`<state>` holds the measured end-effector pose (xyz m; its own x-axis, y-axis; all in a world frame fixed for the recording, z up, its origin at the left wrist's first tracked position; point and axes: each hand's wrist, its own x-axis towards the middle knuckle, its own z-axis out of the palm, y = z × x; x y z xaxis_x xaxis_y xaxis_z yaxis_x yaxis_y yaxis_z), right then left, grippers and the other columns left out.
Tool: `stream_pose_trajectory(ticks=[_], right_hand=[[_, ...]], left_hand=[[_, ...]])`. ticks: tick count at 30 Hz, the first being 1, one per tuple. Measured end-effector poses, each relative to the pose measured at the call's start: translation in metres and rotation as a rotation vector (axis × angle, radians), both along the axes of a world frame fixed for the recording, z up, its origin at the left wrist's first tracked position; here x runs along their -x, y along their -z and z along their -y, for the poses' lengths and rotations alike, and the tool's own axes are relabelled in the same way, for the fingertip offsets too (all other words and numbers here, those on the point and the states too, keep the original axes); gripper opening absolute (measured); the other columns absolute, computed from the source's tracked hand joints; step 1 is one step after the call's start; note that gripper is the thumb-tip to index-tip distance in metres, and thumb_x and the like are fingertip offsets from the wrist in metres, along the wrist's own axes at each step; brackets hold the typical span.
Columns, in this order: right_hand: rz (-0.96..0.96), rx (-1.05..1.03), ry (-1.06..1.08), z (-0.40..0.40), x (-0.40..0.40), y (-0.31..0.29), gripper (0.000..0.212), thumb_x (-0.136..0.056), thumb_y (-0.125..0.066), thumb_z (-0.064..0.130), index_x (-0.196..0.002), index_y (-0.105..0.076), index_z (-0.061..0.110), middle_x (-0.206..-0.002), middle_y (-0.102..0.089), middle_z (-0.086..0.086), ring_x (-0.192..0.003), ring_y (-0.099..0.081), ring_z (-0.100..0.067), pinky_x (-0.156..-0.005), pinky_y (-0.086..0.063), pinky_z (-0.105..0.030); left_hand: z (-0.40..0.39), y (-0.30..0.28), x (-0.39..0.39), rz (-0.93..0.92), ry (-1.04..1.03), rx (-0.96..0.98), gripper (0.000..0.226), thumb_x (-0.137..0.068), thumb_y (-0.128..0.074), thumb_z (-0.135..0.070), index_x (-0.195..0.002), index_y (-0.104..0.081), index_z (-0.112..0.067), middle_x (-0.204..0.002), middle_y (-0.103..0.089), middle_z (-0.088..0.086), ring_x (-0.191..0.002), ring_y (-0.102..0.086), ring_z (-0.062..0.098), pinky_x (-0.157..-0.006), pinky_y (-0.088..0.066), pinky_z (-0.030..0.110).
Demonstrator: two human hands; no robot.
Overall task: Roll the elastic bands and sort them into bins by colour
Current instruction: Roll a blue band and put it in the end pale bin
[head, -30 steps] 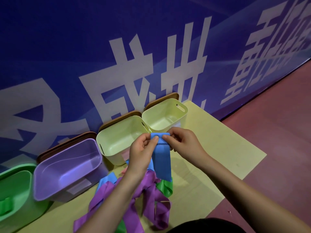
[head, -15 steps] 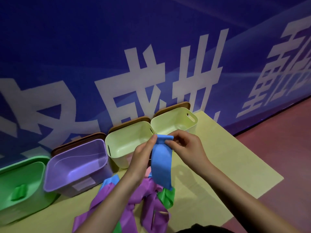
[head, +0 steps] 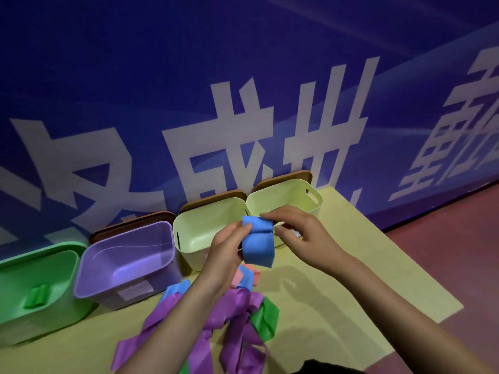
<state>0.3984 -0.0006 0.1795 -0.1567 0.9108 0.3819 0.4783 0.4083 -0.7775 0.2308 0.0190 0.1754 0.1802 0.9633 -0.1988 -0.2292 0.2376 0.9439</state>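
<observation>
Blue band: left hand and right hand are both pinching its rolled top, tail hanging above purple bands on yellow mat.

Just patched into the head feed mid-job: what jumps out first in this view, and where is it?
Centre frame, the left hand and right hand pinch a half-rolled blue elastic band above the yellow mat. Behind them, four open bins line the blue wall: green bin holding one green roll, purple bin, then two pale yellow-green bins. Nearest the camera lies a tangle of purple bands.
</observation>
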Motion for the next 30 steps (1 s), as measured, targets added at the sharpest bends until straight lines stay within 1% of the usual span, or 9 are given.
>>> stream_pose_trajectory(ticks=[3,6,12,16,19,21,23,26,30], right_hand=[[-0.254,0.231,0.111,0.002,0.01,0.001,0.025,-0.091,-0.064,0.018,-0.115,-0.067,0.019,-0.091,-0.066,0.006,-0.083,-0.061,0.0,-0.076,-0.049,-0.018],[-0.341,0.331,0.147,0.003,0.014,0.005,0.014,-0.088,-0.066,0.013,-0.101,-0.069,0.009,-0.085,-0.07,-0.009,-0.076,-0.064,-0.009,-0.07,-0.052,-0.026],[-0.433,0.35,0.199,0.018,0.017,0.014,0.01,-0.086,-0.067,0.008,-0.083,-0.064,-0.001,-0.07,-0.062,-0.013,-0.061,-0.057,-0.014,-0.061,-0.051,-0.029],[-0.472,0.333,0.224,0.029,0.016,0.014,0.012,-0.085,-0.069,0.005,-0.075,-0.062,0.008,-0.063,-0.058,-0.006,-0.055,-0.054,-0.012,-0.056,-0.046,-0.021],[-0.443,0.288,0.249,0.039,0.017,0.013,0.013,-0.084,-0.069,0.004,-0.076,-0.06,0.003,-0.06,-0.055,-0.007,-0.053,-0.051,-0.014,-0.055,-0.043,-0.023],[-0.432,0.259,0.262,0.045,0.019,0.012,0.013,-0.085,-0.068,0.005,-0.077,-0.059,0.0,-0.061,-0.054,-0.008,-0.054,-0.05,-0.014,-0.055,-0.042,-0.024],[-0.457,0.252,0.269,0.05,0.021,0.01,0.012,-0.085,-0.067,0.004,-0.077,-0.059,0.002,-0.062,-0.053,-0.007,-0.055,-0.049,-0.012,-0.055,-0.043,-0.021],[-0.532,0.272,0.304,0.052,0.024,0.012,0.009,-0.085,-0.067,0.003,-0.078,-0.061,0.004,-0.062,-0.054,-0.004,-0.055,-0.05,-0.009,-0.055,-0.044,-0.02],[-0.516,0.234,0.39,0.054,0.024,0.017,0.008,-0.085,-0.069,0.005,-0.08,-0.064,0.001,-0.066,-0.058,-0.009,-0.058,-0.052,-0.011,-0.058,-0.045,-0.023]], left_hand=[[0.006,0.001,-0.002,-0.073,0.041,-0.077,0.016,-0.097,-0.049,-0.008,-0.103,-0.064,-0.006,-0.089,-0.068,0.008,-0.081,-0.064,0.018,-0.073,-0.049,0.028],[0.011,0.003,-0.003,-0.162,0.068,-0.16,0.013,-0.096,-0.051,-0.008,-0.101,-0.063,-0.008,-0.084,-0.068,0.003,-0.078,-0.064,0.014,-0.067,-0.05,0.023],[0.016,0.004,-0.002,-0.22,0.125,-0.234,0.015,-0.088,-0.064,-0.021,-0.079,-0.061,-0.009,-0.069,-0.059,0.0,-0.069,-0.053,0.011,-0.065,-0.041,0.028],[0.02,0.007,-0.004,-0.295,0.129,-0.343,0.033,-0.09,-0.06,-0.024,-0.083,-0.053,0.007,-0.07,-0.048,0.008,-0.067,-0.043,0.015,-0.061,-0.033,0.03],[0.024,0.008,-0.006,-0.327,0.142,-0.448,0.039,-0.086,-0.055,-0.029,-0.081,-0.046,0.009,-0.068,-0.042,0.01,-0.063,-0.038,0.014,-0.056,-0.03,0.027],[0.026,0.01,-0.006,-0.318,0.145,-0.484,0.034,-0.091,-0.057,-0.02,-0.077,-0.045,0.009,-0.066,-0.039,0.01,-0.061,-0.036,0.011,-0.054,-0.03,0.023],[0.028,0.011,-0.006,-0.275,0.137,-0.443,0.025,-0.093,-0.059,-0.012,-0.079,-0.052,0.007,-0.066,-0.045,0.01,-0.062,-0.041,0.009,-0.055,-0.034,0.019],[0.029,0.011,-0.005,-0.166,0.203,-0.236,0.014,-0.09,-0.063,-0.024,-0.087,-0.069,-0.012,-0.079,-0.065,0.009,-0.074,-0.058,0.016,-0.067,-0.044,0.031],[0.033,0.014,-0.003,-0.072,0.31,0.06,0.039,-0.077,-0.057,-0.053,-0.093,-0.071,-0.02,-0.09,-0.072,0.007,-0.084,-0.066,0.019,-0.08,-0.047,0.04]])
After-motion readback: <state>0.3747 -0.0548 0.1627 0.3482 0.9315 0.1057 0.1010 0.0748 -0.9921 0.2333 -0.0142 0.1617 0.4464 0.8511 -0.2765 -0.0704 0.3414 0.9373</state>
